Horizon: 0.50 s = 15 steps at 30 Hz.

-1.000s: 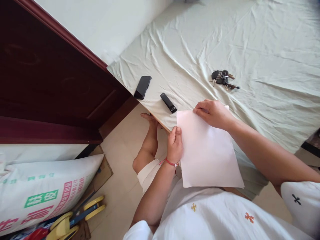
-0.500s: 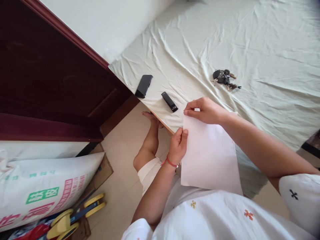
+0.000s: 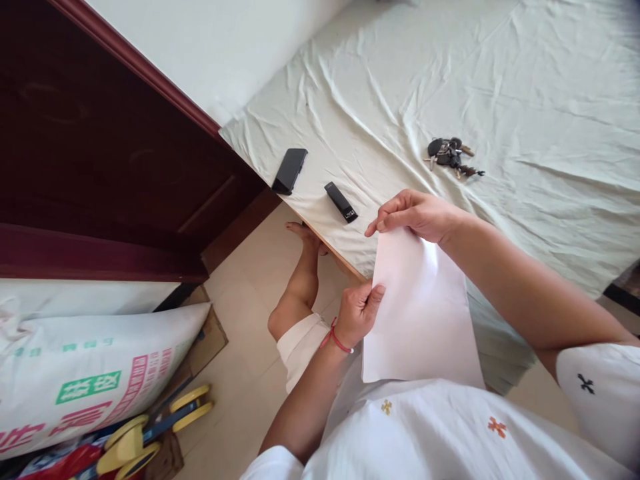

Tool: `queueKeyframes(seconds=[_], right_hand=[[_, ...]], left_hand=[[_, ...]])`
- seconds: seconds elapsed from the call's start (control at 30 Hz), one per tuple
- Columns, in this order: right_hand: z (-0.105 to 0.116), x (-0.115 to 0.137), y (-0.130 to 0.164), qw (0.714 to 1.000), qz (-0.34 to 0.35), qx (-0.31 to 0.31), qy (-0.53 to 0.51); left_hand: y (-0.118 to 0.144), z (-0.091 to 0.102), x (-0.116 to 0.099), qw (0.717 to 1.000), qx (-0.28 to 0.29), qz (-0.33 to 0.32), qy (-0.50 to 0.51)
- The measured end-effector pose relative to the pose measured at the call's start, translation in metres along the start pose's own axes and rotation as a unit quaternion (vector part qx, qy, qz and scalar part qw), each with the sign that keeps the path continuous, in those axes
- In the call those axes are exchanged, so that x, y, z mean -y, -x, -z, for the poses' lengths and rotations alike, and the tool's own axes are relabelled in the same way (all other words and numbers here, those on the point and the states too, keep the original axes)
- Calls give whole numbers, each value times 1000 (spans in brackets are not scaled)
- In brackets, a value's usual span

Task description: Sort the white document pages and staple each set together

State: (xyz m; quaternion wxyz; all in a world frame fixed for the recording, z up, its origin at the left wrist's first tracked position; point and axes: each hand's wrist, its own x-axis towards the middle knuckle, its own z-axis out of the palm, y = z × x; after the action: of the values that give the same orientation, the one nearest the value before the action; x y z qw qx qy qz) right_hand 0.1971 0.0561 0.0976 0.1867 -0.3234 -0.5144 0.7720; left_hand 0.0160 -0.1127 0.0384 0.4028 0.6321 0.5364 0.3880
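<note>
White paper [image 3: 420, 313] lies across my lap, its far end at the bed's edge; whether it is one sheet or several I cannot tell. My left hand [image 3: 359, 308] grips its left edge, thumb on top. At the far left corner, my right hand [image 3: 413, 217] pinches the paper between thumb and fingers, with one finger stretched past the corner. Just beyond the right hand, a black stapler-like object [image 3: 341, 202] rests on the bed sheet. A black phone [image 3: 290, 171] lies farther left, near the bed's edge. A bunch of keys [image 3: 453, 158] sits beyond my right wrist.
The bed [image 3: 500, 87] has a wrinkled pale green sheet. A dark red wooden door or panel [image 3: 100, 133] stands at the left. Below it are a full white sack [image 3: 125, 367], a cardboard box [image 3: 210, 340] and a yellow-and-blue wheeled toy [image 3: 175, 413] on the tiled floor.
The paper's far end has shifted slightly toward me and now bends up with a bright sheen. My left hand has moved a little nearer my body. One right finger has straightened.
</note>
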Motion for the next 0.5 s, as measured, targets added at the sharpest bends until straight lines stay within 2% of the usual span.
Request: queueKeyframes(seconds=[0.13,0.23,0.37,0.43,0.5], right_hand=[[-1,0,-3,998,6,-3,64],[6,1,-3,977,23,-16,212],[30,5,8,926,62,-37,371],[47,4,18,917,63,-45,392],[62,1,28,921,62,-50,382]], left_hand=[[1,1,1,1000,7,-12,-18],[2,3,0,1000,3,14,-10],[8,7,5,997,-24,73,22],[12,10,10,993,-46,102,38],[17,13,16,989,-69,121,54]])
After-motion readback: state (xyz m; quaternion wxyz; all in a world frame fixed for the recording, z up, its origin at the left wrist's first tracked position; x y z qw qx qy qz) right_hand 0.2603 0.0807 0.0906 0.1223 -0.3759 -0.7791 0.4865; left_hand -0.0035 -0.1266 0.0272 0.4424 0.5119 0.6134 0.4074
